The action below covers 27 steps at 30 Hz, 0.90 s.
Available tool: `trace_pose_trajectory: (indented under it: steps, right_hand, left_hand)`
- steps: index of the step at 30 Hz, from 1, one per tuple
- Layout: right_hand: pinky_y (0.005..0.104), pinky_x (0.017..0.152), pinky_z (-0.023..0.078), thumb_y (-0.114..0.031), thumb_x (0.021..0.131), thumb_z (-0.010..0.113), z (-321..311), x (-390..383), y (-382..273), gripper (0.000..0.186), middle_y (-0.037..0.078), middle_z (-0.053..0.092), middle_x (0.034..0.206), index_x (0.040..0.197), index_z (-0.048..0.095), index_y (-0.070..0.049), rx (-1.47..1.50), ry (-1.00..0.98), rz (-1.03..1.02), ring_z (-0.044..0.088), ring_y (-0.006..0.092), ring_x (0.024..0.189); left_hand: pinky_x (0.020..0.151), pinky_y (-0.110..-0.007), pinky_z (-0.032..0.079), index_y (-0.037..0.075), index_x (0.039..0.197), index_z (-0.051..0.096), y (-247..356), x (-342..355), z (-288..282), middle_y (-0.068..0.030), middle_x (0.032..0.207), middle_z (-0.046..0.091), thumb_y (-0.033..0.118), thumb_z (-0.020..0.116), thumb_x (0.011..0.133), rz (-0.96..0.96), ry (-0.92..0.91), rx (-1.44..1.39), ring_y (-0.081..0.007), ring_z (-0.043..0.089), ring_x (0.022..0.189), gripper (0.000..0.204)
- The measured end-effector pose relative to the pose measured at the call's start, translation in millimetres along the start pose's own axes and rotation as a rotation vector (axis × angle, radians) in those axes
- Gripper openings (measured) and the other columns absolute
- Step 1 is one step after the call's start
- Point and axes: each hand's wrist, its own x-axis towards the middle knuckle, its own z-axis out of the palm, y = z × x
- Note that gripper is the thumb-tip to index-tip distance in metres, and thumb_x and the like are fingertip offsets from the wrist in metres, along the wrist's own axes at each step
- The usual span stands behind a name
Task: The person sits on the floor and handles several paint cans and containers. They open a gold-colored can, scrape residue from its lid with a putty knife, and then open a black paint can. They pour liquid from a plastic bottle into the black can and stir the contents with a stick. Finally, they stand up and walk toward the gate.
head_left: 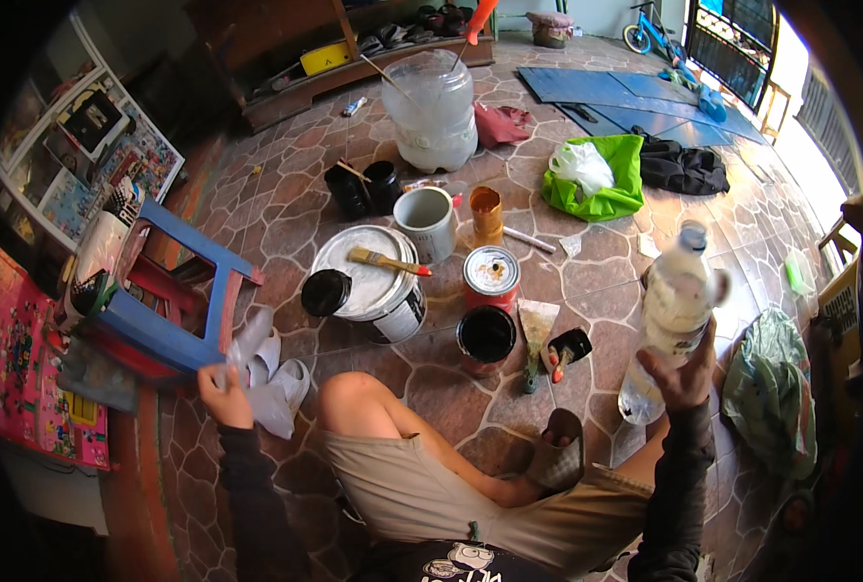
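Taking the view's middle as the clock's centre, we see a pink patterned sheet (38, 359) near nine o'clock, with a blue stool (155, 325) just to its right. At eight o'clock our left hand (226, 396) has its fingers closed, pinching translucent plastic (272, 411), which hangs beside a pair of pale sandals (298, 380).

Just left of the centre stands a white pail (397, 320); a brush (388, 260) lies across its top, and a black tub (326, 293) overlaps its rim in our view. At twelve o'clock we have a big cloudy jar (436, 136), with a grey pot (425, 221) below it, nearer the centre. Right of the pot come a red can (491, 279) and, toward five o'clock, an open black can (487, 335). A scraper (536, 330) lies beside that, next to a black cup (574, 341).

At two o'clock sits a bright green bag (620, 175). At three o'clock is a clear bottle (676, 296); our right hand (685, 373), between three and four, curls around its lower part, thumb spread away from the fingers. We cannot tell whether the clear base under that hand belongs to the same bottle. Farther right lies a grey-green plastic bag (771, 398).
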Motion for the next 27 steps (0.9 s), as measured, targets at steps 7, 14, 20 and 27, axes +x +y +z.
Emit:
trace_pose_trajectory:
  steps: [7, 14, 20, 27]
  right_hand:
    - [0.0361, 0.098, 0.045, -0.011, 0.064, 0.087, 6, 15, 28, 0.092, 0.012, 0.056, 0.124, 0.140, 0.035, 0.000, 0.086, 0.025, 0.065, 0.057, 0.0233, 0.111]
    - [0.0377, 0.097, 0.047, -0.015, 0.065, 0.087, 14, 10, 42, 0.091, 0.013, 0.059, 0.122, 0.138, 0.035, -0.002, 0.099, 0.070, 0.031, 0.059, 0.0245, 0.109]
    - [0.0370, 0.098, 0.046, -0.018, 0.063, 0.090, 19, 18, 56, 0.094, 0.014, 0.056, 0.123, 0.138, 0.036, 0.001, 0.147, 0.116, 0.023, 0.056, 0.0245, 0.113]
    - [0.0380, 0.102, 0.045, -0.009, 0.056, 0.091, 6, 72, 49, 0.105, 0.017, 0.053, 0.129, 0.143, 0.032, 0.000, -0.141, -0.028, -0.039, 0.055, 0.0264, 0.118]
  left_hand:
    - [0.083, -0.046, 0.043, 0.000, 0.089, 0.052, -144, -153, 48, -0.0200, 0.098, 0.049, 0.004, 0.069, 0.072, -0.078, -0.263, 0.161, -0.0400, 0.053, 0.094, 0.025]
    - [0.084, -0.042, 0.050, -0.001, 0.112, 0.060, -185, -183, 62, -0.0211, 0.105, 0.066, 0.020, 0.062, 0.091, 0.235, -0.304, 0.204, -0.0365, 0.064, 0.094, 0.030]
    - [0.090, -0.039, 0.049, -0.002, 0.118, 0.059, -9, -111, 35, -0.0177, 0.106, 0.066, 0.023, 0.056, 0.098, -0.031, -0.046, 0.044, -0.0299, 0.063, 0.099, 0.031]
    - [0.090, -0.044, 0.048, -0.004, 0.122, 0.053, 212, -188, 128, -0.0254, 0.110, 0.060, 0.022, 0.078, 0.077, 0.218, -1.063, -0.377, -0.0393, 0.059, 0.106, 0.058]
